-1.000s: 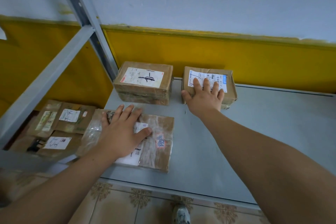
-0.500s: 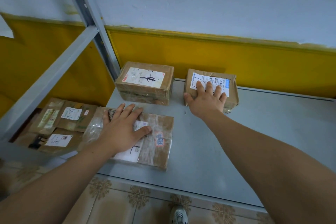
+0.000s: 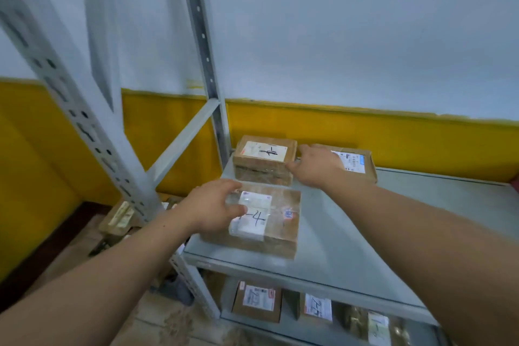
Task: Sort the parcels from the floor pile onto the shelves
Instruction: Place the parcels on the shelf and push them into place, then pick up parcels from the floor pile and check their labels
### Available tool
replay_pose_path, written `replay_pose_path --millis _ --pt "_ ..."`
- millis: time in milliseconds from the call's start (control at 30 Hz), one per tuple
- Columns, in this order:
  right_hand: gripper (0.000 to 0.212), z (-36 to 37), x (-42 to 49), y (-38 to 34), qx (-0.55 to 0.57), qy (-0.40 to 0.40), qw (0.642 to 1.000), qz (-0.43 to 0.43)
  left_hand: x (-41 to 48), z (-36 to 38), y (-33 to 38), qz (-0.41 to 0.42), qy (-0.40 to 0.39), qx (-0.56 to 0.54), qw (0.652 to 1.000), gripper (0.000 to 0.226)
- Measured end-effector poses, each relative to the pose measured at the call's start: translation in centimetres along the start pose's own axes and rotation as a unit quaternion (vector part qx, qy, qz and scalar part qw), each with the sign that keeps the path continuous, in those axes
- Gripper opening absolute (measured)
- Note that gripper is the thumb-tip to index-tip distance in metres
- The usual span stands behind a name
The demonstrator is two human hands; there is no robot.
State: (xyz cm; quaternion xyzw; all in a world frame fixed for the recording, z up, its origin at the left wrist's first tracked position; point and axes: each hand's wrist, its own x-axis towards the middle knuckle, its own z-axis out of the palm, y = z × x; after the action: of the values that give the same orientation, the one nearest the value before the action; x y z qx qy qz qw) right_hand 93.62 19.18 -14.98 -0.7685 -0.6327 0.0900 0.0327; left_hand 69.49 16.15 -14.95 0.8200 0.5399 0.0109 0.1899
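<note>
Starting at the left, the left hand [image 3: 213,205] rests with relaxed, loosely spread fingers on the left end of the flat taped parcel [image 3: 269,222], gripping nothing. That parcel lies at the front edge of the grey shelf [image 3: 393,219], stretching rightward from the hand. Behind it stands the hand-marked box [image 3: 264,157]. Right again, the right hand [image 3: 317,166] lies flat and unclenched on the printed-label box [image 3: 356,161] at the back, whose long side runs rightward along the wall, so this hand is the nearer one to it.
</note>
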Motion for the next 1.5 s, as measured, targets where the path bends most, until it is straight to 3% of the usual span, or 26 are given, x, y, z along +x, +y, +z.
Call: replay_pose_path --millis 167,367,667,767,1033,1167,1333,1500 --pt "0.064 0.0 -9.4 -8.1 -0.019 0.014 0.999 -0.035 -10.5 -1.8 -4.0 0.018 0.011 0.032 0.999 0.066" --pt "0.063 3.1 -19.2 -19.3 -0.020 -0.035 0.992 -0.117 -23.8 -1.6 -11.5 -0.025 -0.001 0.004 1.000 0.064" --pt "0.064 5.6 -22.0 -35.1 -0.021 -0.073 0.969 -0.236 -32.8 -2.0 -22.7 -0.129 0.004 -0.033 0.991 0.064" --pt "0.063 6.4 -19.3 -38.6 0.001 -0.088 0.966 -0.243 -32.4 -2.6 -25.5 -0.150 0.008 -0.055 0.987 0.054" --pt "0.066 10.0 -6.9 -44.2 0.005 -0.123 0.971 -0.206 -24.3 -3.6 -34.3 -0.203 -0.003 -0.070 0.977 0.054" --pt "0.056 12.2 -1.9 -45.2 0.006 -0.157 0.972 -0.177 -20.1 -3.9 -38.5 -0.233 -0.039 -0.095 0.967 0.053" --pt "0.057 15.4 3.7 -45.4 0.014 -0.188 0.975 -0.119 -14.6 -3.6 -43.9 -0.240 -0.108 -0.103 0.959 0.064" --pt "0.053 19.4 7.4 -45.6 0.036 -0.206 0.975 -0.071 -7.9 -1.5 -51.4 -0.209 -0.179 -0.091 0.957 0.060"
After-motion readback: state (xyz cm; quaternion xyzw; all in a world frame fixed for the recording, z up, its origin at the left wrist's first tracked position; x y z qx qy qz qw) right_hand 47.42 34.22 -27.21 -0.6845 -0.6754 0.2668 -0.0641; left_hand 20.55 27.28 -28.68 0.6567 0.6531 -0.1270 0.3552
